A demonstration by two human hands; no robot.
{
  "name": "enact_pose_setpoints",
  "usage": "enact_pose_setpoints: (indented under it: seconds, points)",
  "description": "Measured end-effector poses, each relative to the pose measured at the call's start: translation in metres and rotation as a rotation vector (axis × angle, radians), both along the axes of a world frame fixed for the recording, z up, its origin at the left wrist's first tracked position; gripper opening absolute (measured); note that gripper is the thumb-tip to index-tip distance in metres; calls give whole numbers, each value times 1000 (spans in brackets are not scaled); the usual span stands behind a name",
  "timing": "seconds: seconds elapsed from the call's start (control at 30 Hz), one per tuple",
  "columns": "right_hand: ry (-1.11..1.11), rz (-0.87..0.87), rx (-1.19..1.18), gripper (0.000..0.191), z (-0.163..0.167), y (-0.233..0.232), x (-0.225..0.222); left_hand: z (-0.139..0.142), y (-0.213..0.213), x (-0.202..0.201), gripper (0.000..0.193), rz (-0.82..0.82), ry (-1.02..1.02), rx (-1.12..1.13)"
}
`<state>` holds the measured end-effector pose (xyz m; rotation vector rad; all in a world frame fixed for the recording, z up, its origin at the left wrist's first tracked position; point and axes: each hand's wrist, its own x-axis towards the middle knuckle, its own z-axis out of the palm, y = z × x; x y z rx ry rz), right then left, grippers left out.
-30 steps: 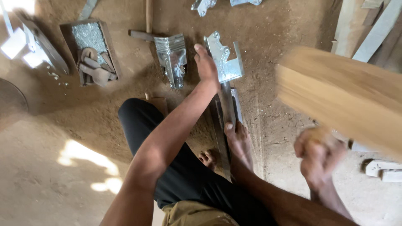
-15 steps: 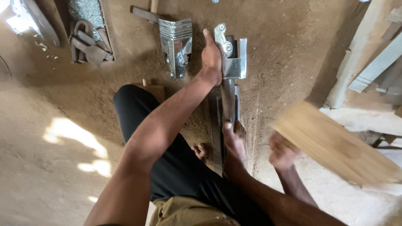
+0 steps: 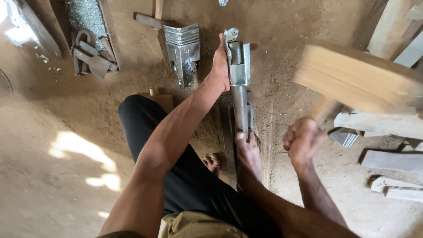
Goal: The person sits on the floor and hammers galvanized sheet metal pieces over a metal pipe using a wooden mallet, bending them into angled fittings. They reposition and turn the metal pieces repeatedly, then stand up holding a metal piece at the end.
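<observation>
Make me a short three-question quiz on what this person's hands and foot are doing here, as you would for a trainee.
1. True or false: the left hand rests on the sheet-metal piece at the far end of the metal pipe.
2. What does the right hand grip?
A. a steel file
B. the handle of a wooden mallet
C. nothing
3. Fill in: the near end of the pipe is pinned by the person's bare ____.

Key
1. True.
2. B; the mallet is blurred, raised to the right of the pipe.
3. Foot.
</observation>
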<state>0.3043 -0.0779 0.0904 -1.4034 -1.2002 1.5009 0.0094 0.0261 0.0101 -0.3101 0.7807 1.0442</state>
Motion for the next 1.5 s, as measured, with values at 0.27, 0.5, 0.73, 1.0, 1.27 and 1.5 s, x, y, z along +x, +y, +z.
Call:
enact_pose_setpoints:
  seconds: [0.27, 0.5, 0.73, 1.0, 1.27, 1.5]
  points:
    - [-142, -29, -335, 47, -40, -6, 5, -5, 3, 2, 100, -13, 8, -191]
    - [-214, 166, -77, 44, -60, 3, -2, 6, 8, 1, 99, -25, -39, -61]
    - [-220, -50, -503, 51, -42, -9, 15, 53, -28, -12, 84, -174, 334, 118]
    - [-82, 91, 229, 34, 61, -2, 3, 18, -25, -10, 108, 3, -68, 58]
    - [-598, 365, 61, 37, 49, -18, -38, 1, -2, 24, 90, 217, 275, -364]
    - [473, 147, 291, 39, 107, 10, 6, 13, 2, 18, 81, 97, 421, -545]
